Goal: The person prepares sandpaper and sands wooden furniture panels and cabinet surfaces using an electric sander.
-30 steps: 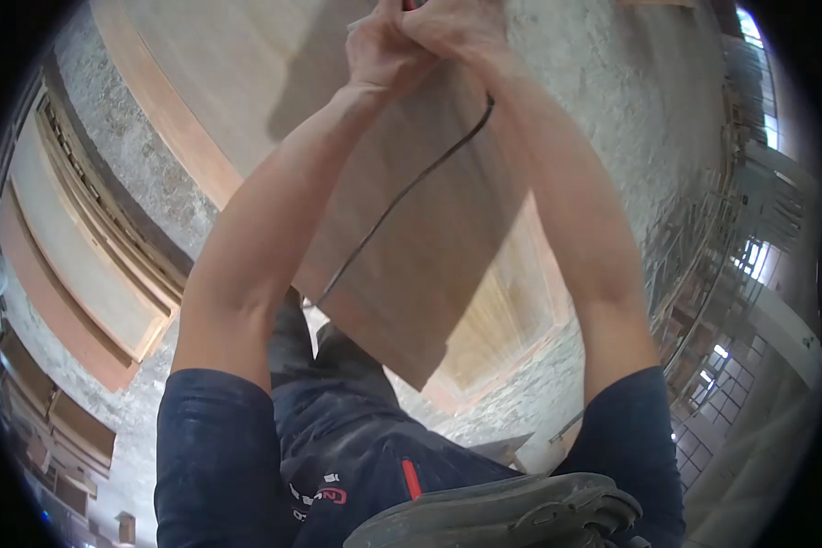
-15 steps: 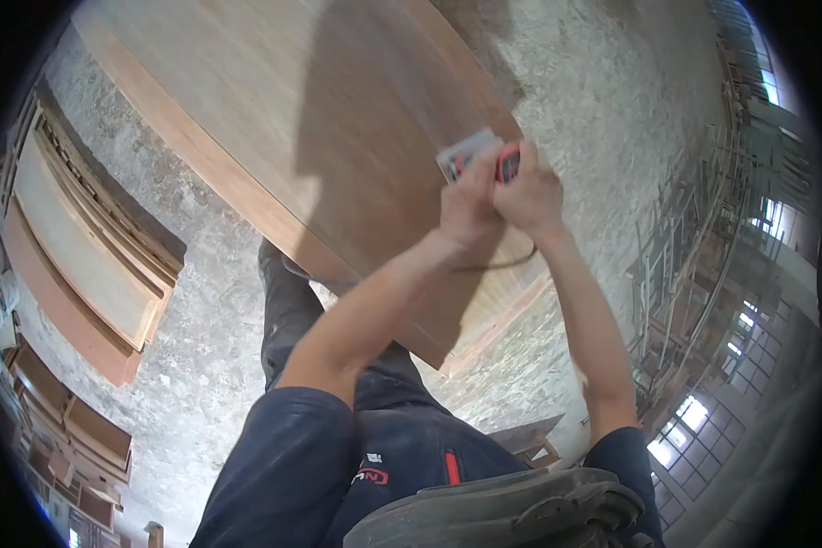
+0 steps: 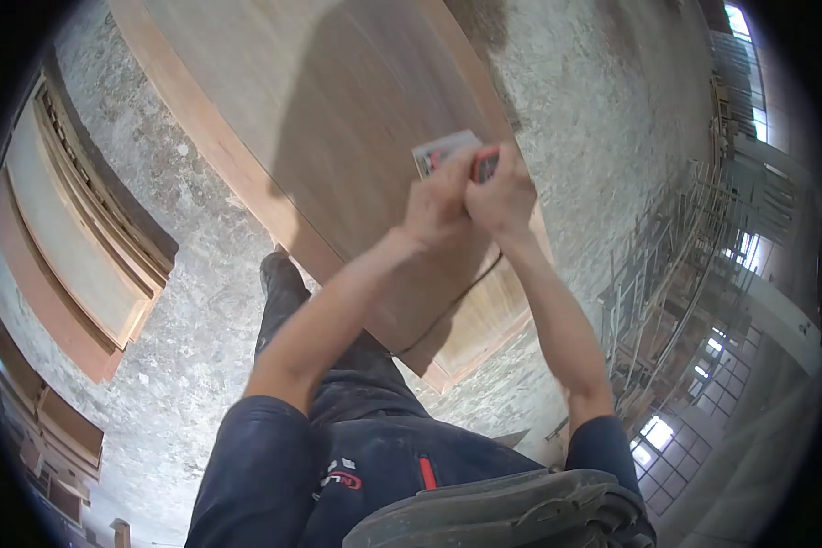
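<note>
A corded electric sander [image 3: 447, 151], with a pale rectangular base and a red-and-black body, rests against a large wooden panel [image 3: 365, 119] near its right edge. My left hand [image 3: 436, 205] is closed around the sander's front part. Close beside it, my right hand [image 3: 502, 194] grips the red-and-black rear end. Both arms reach forward over the panel. From the right hand a dark cord [image 3: 461, 297] runs down and left across the panel towards my legs. My fingers and palms hide much of the sander's body.
Stacked wooden panels [image 3: 78, 228] lean or lie on the left. More wooden pieces [image 3: 50, 402] are at the lower left. Metal racks with bars [image 3: 658, 247] stand along the right. The mottled grey floor [image 3: 196, 301] surrounds the panel, and my leg [image 3: 283, 292] is beside its left edge.
The sander and both hands appear slightly further left, while the whole view has also shifted. The cord now stretches towards my legs instead of curving beside the right wrist. Both hands keep their hold.
</note>
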Demonstrator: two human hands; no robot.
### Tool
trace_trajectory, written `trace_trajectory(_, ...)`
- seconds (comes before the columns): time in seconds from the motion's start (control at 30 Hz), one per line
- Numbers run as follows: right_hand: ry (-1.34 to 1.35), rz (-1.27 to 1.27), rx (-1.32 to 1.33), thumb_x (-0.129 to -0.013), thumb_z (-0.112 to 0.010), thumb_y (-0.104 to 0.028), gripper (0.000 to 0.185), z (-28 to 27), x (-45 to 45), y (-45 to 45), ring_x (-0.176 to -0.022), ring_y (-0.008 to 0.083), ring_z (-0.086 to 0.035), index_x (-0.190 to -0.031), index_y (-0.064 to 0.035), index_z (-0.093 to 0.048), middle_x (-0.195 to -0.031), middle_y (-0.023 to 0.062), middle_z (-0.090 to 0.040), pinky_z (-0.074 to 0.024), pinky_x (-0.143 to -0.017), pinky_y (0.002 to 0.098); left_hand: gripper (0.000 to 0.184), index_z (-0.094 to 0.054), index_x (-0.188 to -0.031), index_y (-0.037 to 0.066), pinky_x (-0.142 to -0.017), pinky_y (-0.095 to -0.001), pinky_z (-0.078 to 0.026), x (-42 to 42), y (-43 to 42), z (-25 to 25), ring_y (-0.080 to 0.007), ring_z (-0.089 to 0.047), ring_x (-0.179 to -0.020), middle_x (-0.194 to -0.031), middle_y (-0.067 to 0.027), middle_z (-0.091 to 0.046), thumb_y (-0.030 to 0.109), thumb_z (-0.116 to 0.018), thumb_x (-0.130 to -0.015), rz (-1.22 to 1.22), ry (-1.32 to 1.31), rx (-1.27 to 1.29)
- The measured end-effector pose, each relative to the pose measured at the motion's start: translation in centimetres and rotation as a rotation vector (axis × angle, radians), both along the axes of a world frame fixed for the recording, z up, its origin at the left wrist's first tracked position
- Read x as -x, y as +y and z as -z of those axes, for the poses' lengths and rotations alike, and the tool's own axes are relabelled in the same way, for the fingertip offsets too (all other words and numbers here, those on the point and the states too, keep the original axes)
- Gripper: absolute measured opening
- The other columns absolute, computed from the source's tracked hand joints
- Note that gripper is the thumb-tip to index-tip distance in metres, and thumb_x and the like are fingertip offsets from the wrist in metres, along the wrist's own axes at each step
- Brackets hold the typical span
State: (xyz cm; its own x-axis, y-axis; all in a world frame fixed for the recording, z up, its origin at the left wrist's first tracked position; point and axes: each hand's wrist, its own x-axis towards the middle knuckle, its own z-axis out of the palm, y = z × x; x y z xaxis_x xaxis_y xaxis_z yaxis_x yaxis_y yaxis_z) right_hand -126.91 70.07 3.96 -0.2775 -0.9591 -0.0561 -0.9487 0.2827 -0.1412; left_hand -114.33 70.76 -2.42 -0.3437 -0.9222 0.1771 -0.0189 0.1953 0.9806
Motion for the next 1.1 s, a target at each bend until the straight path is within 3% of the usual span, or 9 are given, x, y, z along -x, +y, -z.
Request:
trace_trajectory(0.2, -0.087, -0.226, 0.065, -0.088, -0.074, -0.046, 0.052, -0.8, -7.7, -19.2, -0.099, 0.0535, -0.073, -0.115, -0.0024, -0.067, -0.107, 0.0326, -0.074, -0.0603, -0.088, 0.0575, 0.092, -0.049, -0.155, 0.008, -0.106, -0.0341, -0.050, -6.3, -17.6, 3.3, -0.0164, -0.064, -0.125, -0.140, -0.0075, -0.065, 0.020, -0.092, -0.075, -0.151, 0.095, 0.184)
trace_trajectory(0.27, -0.111, -0.324, 0.067, -0.091, -0.069, -0.044, 0.055, -1.0, -9.9, -23.7, -0.098, 0.0473, -0.075, -0.117, 0.0045, -0.064, -0.098, 0.0304, -0.076, -0.0601, -0.086, 0.0535, 0.079, -0.053, -0.148, 0.020, -0.099, -0.0424, -0.055, -7.8, -21.7, 4.2, -0.0332, -0.070, -0.119, -0.124, -0.0120, -0.072, 0.027, -0.088, -0.077, -0.308, -0.125, 0.087)
trace_trajectory(0.37, -0.389, -0.420, -0.044, -0.089, -0.072, -0.037, 0.049, -5.2, -12.1, -23.0, -0.096, 0.0465, -0.076, -0.115, 0.0041, -0.066, -0.097, 0.0295, -0.076, -0.0602, -0.084, 0.0533, 0.081, -0.051, -0.147, 0.018, -0.097, -0.0383, -0.054, -10.1, -20.8, 0.5, -0.0273, -0.072, -0.115, -0.117, -0.0120, -0.074, 0.030, -0.091, -0.078, -0.387, -0.105, 0.009)
trace_trajectory(0.4, -0.405, -0.416, -0.054, -0.089, -0.072, -0.037, 0.049, -3.4, -11.8, -21.8, -0.096, 0.0465, -0.076, -0.115, 0.0041, -0.066, -0.097, 0.0295, -0.076, -0.0602, -0.084, 0.0533, 0.081, -0.051, -0.147, 0.018, -0.097, -0.0383, -0.054, -9.8, -19.3, 1.0, -0.0273, -0.072, -0.115, -0.117, -0.0120, -0.074, 0.030, -0.091, -0.078, -0.385, -0.121, -0.001)
trace_trajectory(0.47, -0.310, -0.414, 0.280, -0.087, -0.071, -0.030, 0.039, 1.3, -10.5, -18.3, -0.093, 0.0457, -0.076, -0.105, 0.0041, -0.072, -0.096, 0.0293, -0.076, -0.0611, -0.082, 0.0507, 0.078, -0.052, -0.148, 0.015, -0.100, -0.0341, -0.052, -8.3, -14.8, 2.4, -0.0191, -0.068, -0.117, -0.120, -0.0090, -0.073, 0.024, -0.090, -0.081, -0.252, 0.494, 0.055)
trace_trajectory(0.57, -0.256, -0.352, 0.104, -0.086, -0.072, -0.034, 0.038, -1.0, -9.3, -8.3, -0.093, 0.0480, -0.075, -0.101, 0.0019, -0.071, -0.096, 0.0300, -0.075, -0.0613, -0.081, 0.0524, 0.077, -0.053, -0.146, 0.021, -0.096, -0.0443, -0.056, -6.3, -4.7, 2.8, -0.0343, -0.070, -0.117, -0.124, -0.0119, -0.071, 0.028, -0.088, -0.078, -0.446, 0.038, 0.066)
trace_trajectory(0.63, -0.141, -0.369, 0.021, -0.087, -0.076, -0.050, 0.058, -0.8, -7.0, -1.4, -0.098, 0.0537, -0.073, -0.117, -0.0021, -0.064, -0.106, 0.0352, -0.072, -0.0609, -0.085, 0.0588, 0.081, -0.051, -0.149, 0.020, -0.093, -0.0450, -0.058, -4.7, 2.4, 1.1, -0.0353, -0.070, -0.119, -0.129, -0.0129, -0.070, 0.030, -0.088, -0.077, -0.477, -0.080, 0.112)
trace_trajectory(0.87, -0.106, -0.361, -0.039, -0.082, -0.085, -0.041, 0.063, -1.7, -0.2, 23.4, -0.085, 0.0517, -0.070, -0.123, -0.0043, -0.055, -0.099, 0.0276, -0.062, -0.0571, -0.072, 0.0611, 0.084, -0.044, -0.156, 0.012, -0.095, -0.0450, -0.060, 0.5, 26.8, -0.6, -0.0373, -0.066, -0.129, -0.147, -0.0170, -0.061, -0.001, -0.073, -0.078, -0.262, -0.122, -0.070)
trace_trajectory(1.1, -0.124, -0.310, -0.069, -0.083, -0.083, -0.038, 0.067, -1.6, -4.6, 25.9, -0.085, 0.0523, -0.069, -0.129, -0.0024, -0.051, -0.101, 0.0270, -0.061, -0.0573, -0.072, 0.0600, 0.085, -0.044, -0.159, 0.007, -0.105, -0.0440, -0.057, -3.8, 29.1, -0.8, -0.0389, -0.064, -0.135, -0.150, -0.0198, -0.061, 0.003, -0.077, -0.081, -0.279, -0.128, -0.051)
